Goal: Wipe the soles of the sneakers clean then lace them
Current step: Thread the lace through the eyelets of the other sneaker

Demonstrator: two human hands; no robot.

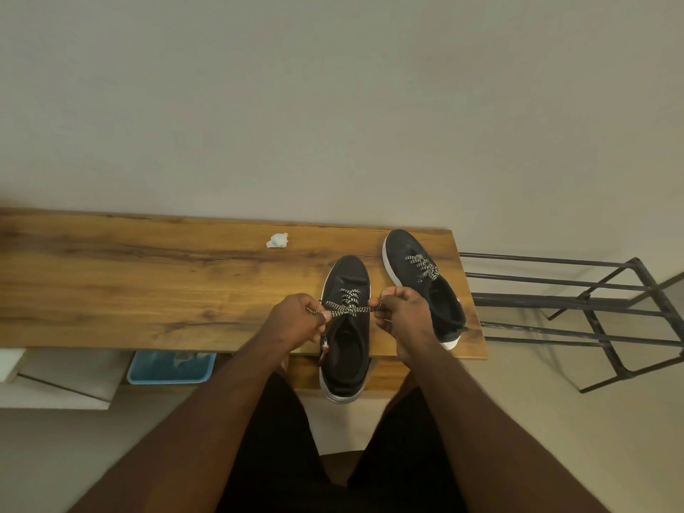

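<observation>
Farthest left, below the front edge of the wooden table (111,283), one blue tray (171,368) sits on a lower level, next to a pale board. On the tabletop, close to the back edge and about midway along, lies one crumpled white tissue (277,241). There are two dark sneakers with white soles. The nearer sneaker (346,342) lies at the front edge, toe pointing to the back, its heel hanging out past that edge. One speckled black-and-white lace (348,307) is threaded through its eyelets, and its two ends are drawn out sideways. The left hand (296,323) pinches the left end between thumb and curled fingers, just beside the sneaker's left flank. The right hand (401,314) pinches the right end in the same manner, between the two shoes. The second sneaker (422,283) stands by the right edge of the table, toe near the back right corner, heel towards the front right corner, already carrying its own speckled lace. Right of the table stands one dark metal rack (592,312) with several horizontal bars, on the pale floor.
</observation>
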